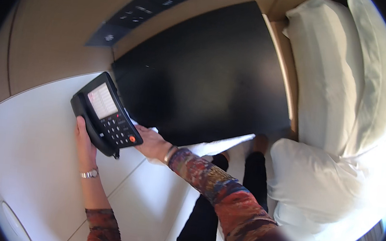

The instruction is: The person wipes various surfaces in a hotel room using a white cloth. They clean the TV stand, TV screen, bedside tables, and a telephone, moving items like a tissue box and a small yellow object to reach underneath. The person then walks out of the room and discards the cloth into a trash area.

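A black corded desk telephone (pixel 109 119) is tilted in my grasp over the white surface. Its handset (pixel 91 128) lies in the cradle, beside the keypad and a printed card that bears writing. My left hand (pixel 84 141) holds the handset side, with the thumb on top. At the opposite edge of the phone is my right hand (pixel 150 142), its fingers partly hidden behind the base. A white cloth (pixel 211 148) trails from beneath my right hand towards the right, along the black panel's near edge.
A large dark panel or tabletop (pixel 205 69) fills the upper middle. The white surface (pixel 31 133) spans the left. A black strip of controls or labels (pixel 151 8) runs along the brown wall panel. Pale pillows (pixel 329 78) and white bedding (pixel 316 181) lie at right.
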Motion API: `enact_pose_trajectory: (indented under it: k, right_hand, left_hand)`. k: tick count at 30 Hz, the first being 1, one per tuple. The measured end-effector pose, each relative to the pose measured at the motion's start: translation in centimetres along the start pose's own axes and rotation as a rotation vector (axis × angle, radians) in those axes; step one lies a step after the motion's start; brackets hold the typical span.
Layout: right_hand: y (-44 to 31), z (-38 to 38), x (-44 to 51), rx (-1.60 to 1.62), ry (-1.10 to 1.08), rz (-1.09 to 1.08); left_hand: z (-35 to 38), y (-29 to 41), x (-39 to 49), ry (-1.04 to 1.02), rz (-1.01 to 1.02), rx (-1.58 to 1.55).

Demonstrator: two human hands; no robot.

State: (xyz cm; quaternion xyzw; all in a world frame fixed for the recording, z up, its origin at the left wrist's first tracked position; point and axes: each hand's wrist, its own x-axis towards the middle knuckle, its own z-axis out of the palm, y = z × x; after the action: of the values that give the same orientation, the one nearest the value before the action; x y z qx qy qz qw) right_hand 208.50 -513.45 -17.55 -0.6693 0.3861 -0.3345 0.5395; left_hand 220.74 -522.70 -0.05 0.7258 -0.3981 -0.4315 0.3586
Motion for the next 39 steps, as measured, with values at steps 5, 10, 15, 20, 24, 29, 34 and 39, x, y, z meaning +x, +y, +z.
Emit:
enact_pose_trajectory:
  k: [5, 10, 15, 20, 24, 29, 34, 39]
  right_hand:
    - [-2.3, -11.5, -12.5, -0.267, 0.427, -0.049]
    - [-2.2, -22.4, -26.1, -0.723, 0.681, 0.173]
    - [-1.2, -22.5, -31.9, -0.533, 1.022, 0.426]
    - [2.9, -23.5, -32.8, -0.251, 1.12, 0.463]
    - [6.3, -22.4, -31.4, -0.117, 1.132, 0.549]
    - [8.8, -19.0, -29.4, -0.078, 1.218, 0.614]
    - [9.0, -13.4, -27.5, -0.135, 1.226, 0.693]
    - [4.7, -0.5, -23.7, 0.509, 0.767, 0.847]
  left_hand:
    - [0.7, 0.6, 0.9, -0.095, 0.018, 0.069]
    - [1.8, 1.1, -0.9, -0.119, 0.057, 0.087]
    - [3.2, 1.2, -2.0, -0.072, 0.034, 0.017]
    - [5.4, 0.8, -3.6, 0.043, 0.242, 0.248]
    - [7.3, 0.6, -4.5, 0.158, 0.356, 0.581]
    - [6.2, 0.9, -2.9, 0.033, 0.251, 0.136]
    - [5.1, 0.2, -2.0, 0.03, 0.171, 0.081]
    - [6.8, -0.4, -2.7, 0.018, 0.214, 0.112]
